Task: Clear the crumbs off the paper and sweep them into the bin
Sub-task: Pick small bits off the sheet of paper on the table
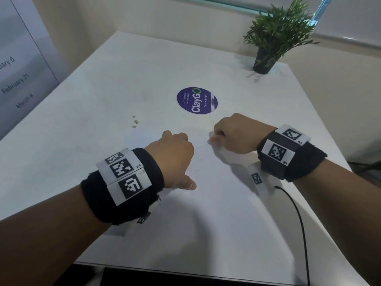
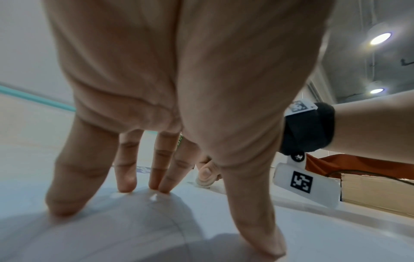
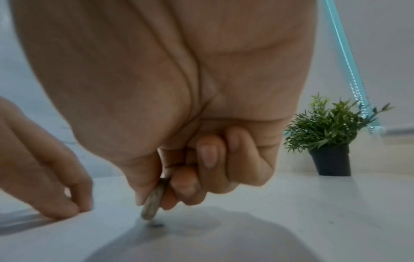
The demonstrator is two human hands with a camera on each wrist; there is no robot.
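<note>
A white sheet of paper [image 1: 206,213] lies on the white table [image 1: 103,89] under both hands. My left hand [image 1: 173,155] presses down on the paper with straight, spread fingers [image 2: 125,177]. My right hand [image 1: 231,135] is curled, and its thumb and forefinger pinch a small greyish-white oblong eraser [image 3: 153,200]. The eraser's tip touches the paper. A tiny dark speck [image 3: 156,225] lies just below that tip. A few brownish crumbs [image 1: 135,121] sit on the table beyond the left hand. No bin is in view.
A round purple sticker [image 1: 196,100] is on the table past the hands. A potted plant [image 1: 274,38] stands at the far right corner. A black cable [image 1: 296,213] runs along the right side. A poster [image 1: 20,65] hangs on the left.
</note>
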